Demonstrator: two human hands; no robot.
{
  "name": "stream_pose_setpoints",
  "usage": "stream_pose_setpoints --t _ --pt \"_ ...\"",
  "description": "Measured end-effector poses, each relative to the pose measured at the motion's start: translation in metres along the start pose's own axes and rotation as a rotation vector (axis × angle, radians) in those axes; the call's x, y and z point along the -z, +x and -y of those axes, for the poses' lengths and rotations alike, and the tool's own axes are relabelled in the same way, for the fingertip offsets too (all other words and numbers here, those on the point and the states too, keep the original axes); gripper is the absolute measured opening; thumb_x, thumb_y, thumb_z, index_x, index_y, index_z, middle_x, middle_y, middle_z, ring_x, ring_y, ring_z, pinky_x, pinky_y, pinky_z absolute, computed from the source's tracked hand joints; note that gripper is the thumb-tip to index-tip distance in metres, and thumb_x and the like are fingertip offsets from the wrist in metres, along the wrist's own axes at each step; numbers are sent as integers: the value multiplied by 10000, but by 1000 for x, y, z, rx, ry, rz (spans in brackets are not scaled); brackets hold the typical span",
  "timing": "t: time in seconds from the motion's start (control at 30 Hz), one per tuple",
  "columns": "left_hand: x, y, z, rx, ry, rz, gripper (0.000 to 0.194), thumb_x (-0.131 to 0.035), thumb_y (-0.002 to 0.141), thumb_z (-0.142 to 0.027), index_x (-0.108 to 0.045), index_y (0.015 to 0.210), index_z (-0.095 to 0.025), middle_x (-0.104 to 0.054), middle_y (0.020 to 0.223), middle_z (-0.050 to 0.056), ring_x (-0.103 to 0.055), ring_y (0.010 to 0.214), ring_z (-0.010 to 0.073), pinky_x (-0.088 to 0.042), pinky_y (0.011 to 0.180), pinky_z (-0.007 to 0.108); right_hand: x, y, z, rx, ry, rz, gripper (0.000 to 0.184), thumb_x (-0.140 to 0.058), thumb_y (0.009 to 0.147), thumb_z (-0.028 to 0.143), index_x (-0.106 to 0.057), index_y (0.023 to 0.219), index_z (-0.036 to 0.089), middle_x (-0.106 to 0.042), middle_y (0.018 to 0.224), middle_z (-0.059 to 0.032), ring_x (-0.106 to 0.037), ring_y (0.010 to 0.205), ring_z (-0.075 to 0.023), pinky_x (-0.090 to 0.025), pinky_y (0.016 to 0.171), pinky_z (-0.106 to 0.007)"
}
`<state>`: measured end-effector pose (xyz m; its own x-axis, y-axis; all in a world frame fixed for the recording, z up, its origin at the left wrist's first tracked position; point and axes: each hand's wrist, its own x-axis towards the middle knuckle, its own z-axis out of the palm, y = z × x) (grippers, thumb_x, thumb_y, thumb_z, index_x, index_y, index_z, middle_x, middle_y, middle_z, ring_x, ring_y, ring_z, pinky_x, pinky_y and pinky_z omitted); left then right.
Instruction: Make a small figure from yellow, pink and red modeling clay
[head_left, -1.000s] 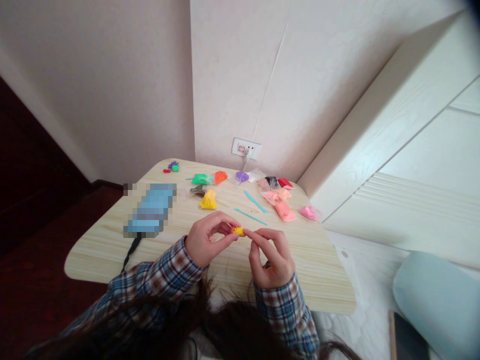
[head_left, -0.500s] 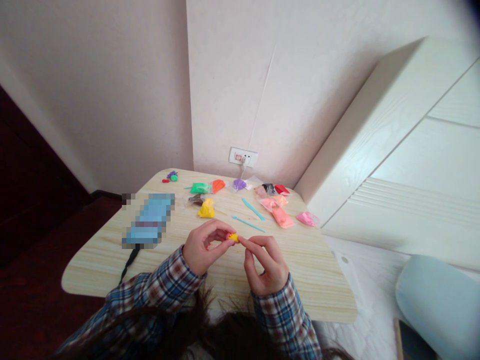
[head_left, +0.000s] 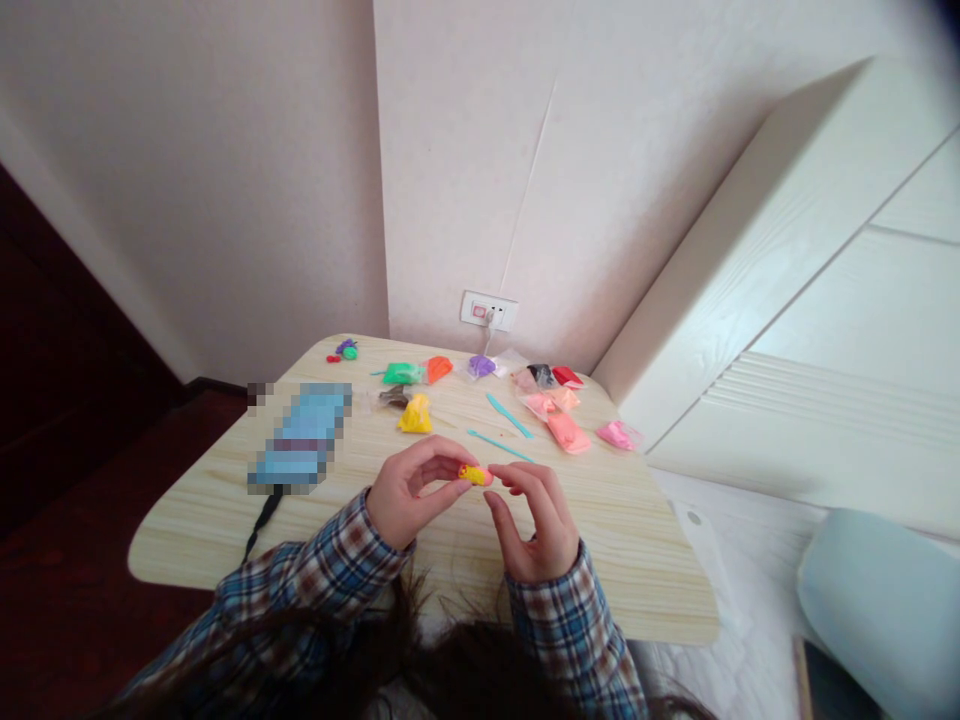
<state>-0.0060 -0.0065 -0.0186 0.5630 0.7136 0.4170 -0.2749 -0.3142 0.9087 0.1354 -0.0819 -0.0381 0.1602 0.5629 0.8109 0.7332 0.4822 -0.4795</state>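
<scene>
My left hand (head_left: 409,495) pinches a small yellow clay figure (head_left: 474,475) between thumb and fingertips, above the near half of the table. Tiny red marks show at the figure's left end, and a pinkish bit is at its right end. The index fingertip of my right hand (head_left: 538,520) reaches that right end and seems to touch it. The right thumb stands apart from the fingers, with nothing visible between them. Just beyond the hands lie a thin blue modelling tool (head_left: 501,446) and a blue clay knife (head_left: 510,416).
Bags of yellow clay (head_left: 415,414), green clay (head_left: 403,373), purple clay (head_left: 481,366) and coral clay (head_left: 568,433) lie on the wooden table (head_left: 630,560). Small coloured clay pieces (head_left: 349,352) sit at the far left corner. A blurred-out blue device (head_left: 304,435) with a black cord lies left.
My right thumb has spread away from the fingers. The clay figure has turned slightly in my left hand, and its pinkish right end now shows. The view has shifted a little.
</scene>
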Motion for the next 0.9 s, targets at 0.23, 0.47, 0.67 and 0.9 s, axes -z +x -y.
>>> stream_pose_setpoints --t 0.23,0.47,0.67,0.9 --pt "-2 -2 -1 102 -81 54 237 -661 747 -206 -565 952 -138 -631 904 54 -633 838 131 -527 788 243 0 0 1 34 -12 -17 230 -538 811 76 -588 1009 182 -605 873 -68 -559 812 -162 -513 638 -301" --pt "-2 -2 -1 157 -67 41 301 -670 736 -234 -548 994 -137 -592 844 34 -605 799 114 -504 738 208 -1 0 4 66 -5 6 224 -549 808 77 -587 997 191 -603 859 -65 -562 797 -167 -512 610 -299" --pt "-2 -1 -2 134 -88 83 259 -633 760 -208 -535 990 -142 -583 840 26 -611 763 108 -491 742 221 -2 0 4 76 25 18 248 -548 801 76 -582 1023 181 -610 888 -73 -558 819 -165 -515 631 -302" --pt "-1 -3 -2 105 -104 101 290 -628 764 -183 -518 1030 -151 -583 858 27 -615 772 104 -491 740 213 0 1 5 79 18 16 232 -551 802 84 -589 1009 183 -603 883 -75 -569 815 -170 -523 626 -308"
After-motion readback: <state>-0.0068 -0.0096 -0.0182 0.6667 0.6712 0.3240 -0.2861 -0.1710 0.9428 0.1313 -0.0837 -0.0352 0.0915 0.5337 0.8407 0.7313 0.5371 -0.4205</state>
